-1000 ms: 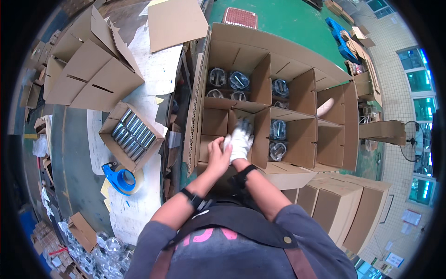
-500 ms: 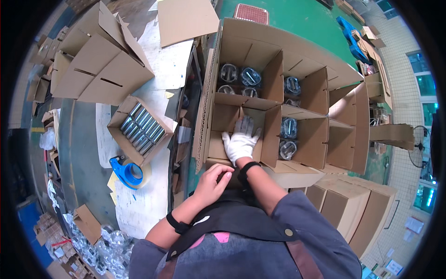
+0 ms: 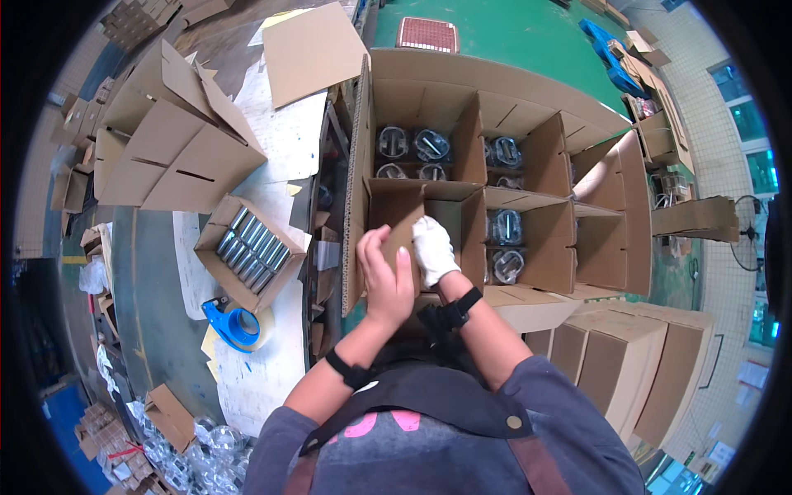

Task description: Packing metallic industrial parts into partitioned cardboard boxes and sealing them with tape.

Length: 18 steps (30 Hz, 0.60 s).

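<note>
A large cardboard box (image 3: pixel 356 206) with cardboard dividers stands before me. In its near-left compartment is a brown cardboard panel (image 3: pixel 396 213), standing up at an angle. My right hand (image 3: pixel 435 252), in a white glove, is closed at the panel's right edge; its fingertips are partly hidden. My left hand (image 3: pixel 388 276), bare, is open beside it, fingers stretched and thumb apart, at the panel's lower part. Metal pistons in clear plastic, such as this piston (image 3: pixel 431 145), sit in the far-left compartment. More wrapped pistons (image 3: pixel 505 227) lie in the middle column.
On the left bench, a small carton (image 3: pixel 289 268) holds rows of metal pins, near a blue tape dispenser (image 3: pixel 235 324). Behind it stands an unfolded divider set (image 3: pixel 177 148) beside a flat cardboard sheet (image 3: pixel 313 54). Closed cartons (image 3: pixel 615 351) stand at right; bagged parts (image 3: pixel 198 454) lie at lower left.
My right hand has drawn back from lying flat in the compartment and curled. My left hand has moved forward over the box and opened. The panel now stands higher.
</note>
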Available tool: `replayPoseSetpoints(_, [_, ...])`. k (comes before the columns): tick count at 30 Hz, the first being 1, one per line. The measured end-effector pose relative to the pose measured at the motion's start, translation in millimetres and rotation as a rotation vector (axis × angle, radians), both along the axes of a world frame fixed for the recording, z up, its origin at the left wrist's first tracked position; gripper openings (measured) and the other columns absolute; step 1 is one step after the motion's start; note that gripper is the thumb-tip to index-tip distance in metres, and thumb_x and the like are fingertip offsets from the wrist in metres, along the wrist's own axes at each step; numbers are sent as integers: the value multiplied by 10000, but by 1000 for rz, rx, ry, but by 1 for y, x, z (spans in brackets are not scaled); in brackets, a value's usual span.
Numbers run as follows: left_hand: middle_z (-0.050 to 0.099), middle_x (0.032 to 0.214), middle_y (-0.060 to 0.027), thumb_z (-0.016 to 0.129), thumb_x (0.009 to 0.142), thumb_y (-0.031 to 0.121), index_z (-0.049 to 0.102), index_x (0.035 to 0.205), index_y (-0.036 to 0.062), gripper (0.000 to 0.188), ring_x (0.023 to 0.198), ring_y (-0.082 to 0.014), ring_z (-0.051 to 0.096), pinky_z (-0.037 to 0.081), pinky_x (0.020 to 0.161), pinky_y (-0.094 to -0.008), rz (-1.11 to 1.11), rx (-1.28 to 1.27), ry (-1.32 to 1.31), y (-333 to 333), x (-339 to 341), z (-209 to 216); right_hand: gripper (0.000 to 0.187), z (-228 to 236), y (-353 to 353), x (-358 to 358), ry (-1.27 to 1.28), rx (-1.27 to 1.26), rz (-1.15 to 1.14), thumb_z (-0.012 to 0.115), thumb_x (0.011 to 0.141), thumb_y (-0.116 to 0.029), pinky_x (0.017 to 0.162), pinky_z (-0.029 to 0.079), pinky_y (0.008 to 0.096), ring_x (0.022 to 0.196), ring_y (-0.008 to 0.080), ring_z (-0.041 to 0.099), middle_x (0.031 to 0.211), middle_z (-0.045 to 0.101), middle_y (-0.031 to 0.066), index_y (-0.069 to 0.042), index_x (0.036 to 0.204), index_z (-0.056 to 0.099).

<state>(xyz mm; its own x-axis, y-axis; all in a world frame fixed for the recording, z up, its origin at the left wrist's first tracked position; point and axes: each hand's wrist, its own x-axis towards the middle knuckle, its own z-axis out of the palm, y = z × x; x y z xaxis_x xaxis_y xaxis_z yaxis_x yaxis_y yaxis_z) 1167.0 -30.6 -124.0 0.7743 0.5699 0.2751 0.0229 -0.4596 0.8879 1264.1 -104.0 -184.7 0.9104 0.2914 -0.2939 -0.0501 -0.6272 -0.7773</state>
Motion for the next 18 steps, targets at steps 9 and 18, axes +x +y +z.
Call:
replayPoseSetpoints(9, [370,1384,-300,554,921,352,310,1377,-62,662,1274,-444,377,344,1043,-466,-55,-8,486,9,38,-72,495,-64,5,-9,557,508,-355,460,958,-425,731,461,390,813,248,559,875,654,169,34,994,642])
replayPoseSetpoints(18, [102,1576,-93,543,865,376,139,1509,130,799,1445,-282,120,120,1112,-609,-54,468,849,-27,48,-95,222,165,-149,-52,-77,294,269,595,891,-193,865,500,345,950,275,656,1049,674,124,-52,1047,667])
